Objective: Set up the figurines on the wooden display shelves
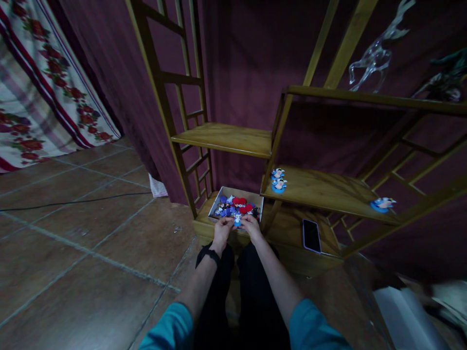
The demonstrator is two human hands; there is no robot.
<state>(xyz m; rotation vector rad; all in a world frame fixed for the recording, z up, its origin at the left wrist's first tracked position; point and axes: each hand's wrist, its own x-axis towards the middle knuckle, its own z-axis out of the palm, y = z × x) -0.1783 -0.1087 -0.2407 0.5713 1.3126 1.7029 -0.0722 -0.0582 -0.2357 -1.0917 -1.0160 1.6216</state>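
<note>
Between my two hands is a small white-and-blue figurine (237, 220), held at the near edge of an open box. My left hand (222, 228) pinches it from the left, and my right hand (251, 225) grips its right side. The white-walled box (215, 203) stands on the lowest shelf, filled with several small figurines (239, 201) in purple, red, white and black. Fine details of the held piece are too small to make out.
Two blue-based figurines (278, 185) stand at the left end of the middle shelf (321, 189), another figurine (382, 204) at its right end. A phone (311, 236) lies on the lower shelf. A clear deer-like ornament (372, 57) is above. A cable (80, 201) crosses the floor.
</note>
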